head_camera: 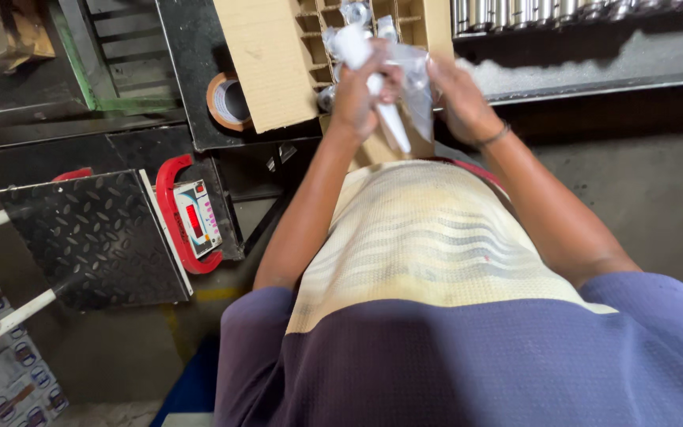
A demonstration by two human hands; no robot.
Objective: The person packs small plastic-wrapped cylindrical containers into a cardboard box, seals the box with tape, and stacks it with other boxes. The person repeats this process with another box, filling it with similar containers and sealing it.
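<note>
My left hand (361, 91) grips a white tube-shaped part (385, 115) that sticks down out of its fist. My right hand (458, 93) pinches the clear plastic bag (414, 75) wrapped around the part's upper end. Both hands are held just in front of an open cardboard box (274, 63) with a grid of cardboard dividers (319, 32); several cells hold bagged shiny parts. My striped cream and purple shirt fills the lower middle of the view.
A roll of brown tape (227, 101) lies left of the box. A platform scale with a black checker plate (92, 237) and a red-framed display (195, 217) stands at the left. Shiny metal tubes (547, 12) line the top right. Printed cartons (1, 372) sit bottom left.
</note>
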